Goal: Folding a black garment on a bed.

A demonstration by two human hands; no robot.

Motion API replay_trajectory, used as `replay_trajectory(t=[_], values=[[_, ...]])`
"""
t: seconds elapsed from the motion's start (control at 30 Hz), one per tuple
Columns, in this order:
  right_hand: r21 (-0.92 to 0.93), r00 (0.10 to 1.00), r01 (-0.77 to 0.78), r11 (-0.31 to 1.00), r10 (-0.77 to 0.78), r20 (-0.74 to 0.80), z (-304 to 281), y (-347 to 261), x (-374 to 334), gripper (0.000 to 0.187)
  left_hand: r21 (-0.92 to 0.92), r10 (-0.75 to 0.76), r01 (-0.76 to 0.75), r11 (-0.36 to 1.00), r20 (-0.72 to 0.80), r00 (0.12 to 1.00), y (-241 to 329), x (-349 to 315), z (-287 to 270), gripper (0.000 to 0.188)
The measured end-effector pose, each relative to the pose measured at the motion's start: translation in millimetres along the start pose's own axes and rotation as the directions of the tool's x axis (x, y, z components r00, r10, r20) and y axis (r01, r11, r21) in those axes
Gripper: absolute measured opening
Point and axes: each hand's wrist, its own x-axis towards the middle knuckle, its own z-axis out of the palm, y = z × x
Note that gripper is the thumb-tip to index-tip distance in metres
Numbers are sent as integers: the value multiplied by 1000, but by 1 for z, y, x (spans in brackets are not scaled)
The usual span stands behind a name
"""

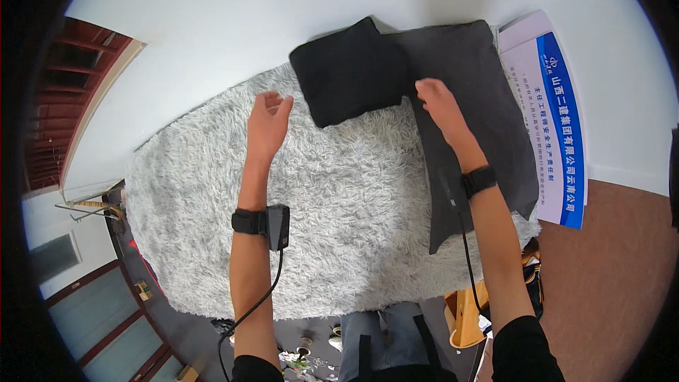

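Observation:
A black folded cloth [350, 74], perhaps a garment, lies at the far middle of the fluffy grey-white blanket [339, 205]. Its right side rests against or over a dark grey pillow [474, 99]. My left hand [269, 124] hovers just left of the cloth, thumb apart from loosely bent fingers, holding nothing. Above the pillow, close to the cloth's right edge, is my right hand [444, 110]. Its fingers are slightly bent and apart, with nothing seen between them. Each wrist wears a black strap, and a cable runs from each.
A white wall [247, 14] borders the far side. Blue-and-white printed boards [559, 127] lean at the right beside the pillow. Below the near blanket edge are a wooden stool-like piece [467, 318] and small items on the floor. A dark red wooden frame [78, 99] stands left.

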Motion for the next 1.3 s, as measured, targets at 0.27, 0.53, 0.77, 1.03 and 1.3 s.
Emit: replay_trajectory(t=[0.27, 0.53, 0.77, 1.03, 1.3], values=[[134, 938, -329, 935, 308, 157, 8, 111, -57, 27, 185, -126, 89, 979, 199, 972, -88, -38, 50, 38], [147, 928, -338, 930, 303, 216, 6, 137, -57, 25, 253, -147, 75, 965, 278, 949, -110, -23, 102, 41], [131, 944, -236, 963, 196, 264, 11, 133, -31, 29, 592, 200, -252, 766, 152, 968, -98, 14, 145, 66], [-314, 956, 291, 904, -289, 53, 57, 99, 28, 48, 660, 198, -345, 668, 290, 936, -124, 40, 151, 60], [-414, 955, 294, 862, -248, 162, 82, 98, 53, 50, 596, 244, -437, 674, 379, 893, -136, 35, 134, 47]])
